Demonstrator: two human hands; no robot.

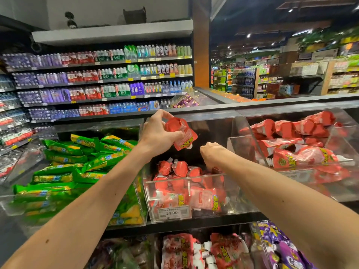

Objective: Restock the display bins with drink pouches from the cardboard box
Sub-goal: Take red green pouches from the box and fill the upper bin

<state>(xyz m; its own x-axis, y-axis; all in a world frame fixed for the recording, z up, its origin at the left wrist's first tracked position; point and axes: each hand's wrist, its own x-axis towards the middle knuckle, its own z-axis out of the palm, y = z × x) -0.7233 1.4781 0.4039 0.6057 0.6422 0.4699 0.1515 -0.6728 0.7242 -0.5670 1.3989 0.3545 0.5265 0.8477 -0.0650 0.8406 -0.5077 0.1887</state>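
Red pouch (181, 133) is gripped by the left hand (157, 133) above a half-filled bin (232, 193); the hold of the right hand (211, 154) cannot be told.

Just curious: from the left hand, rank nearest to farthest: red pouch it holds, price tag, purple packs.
1. Red pouch, held in the left hand.
2. Price tag, below, on the clear bin front.
3. Purple packs, lower right shelf.

red pouch (181, 133): glossy crinkled plastic film | middle bin (233, 193): clear smooth acrylic, shiny | green pouches (77, 162): glossy plastic film | price label (172, 212): matt paper | pillar (201, 45): matt wood
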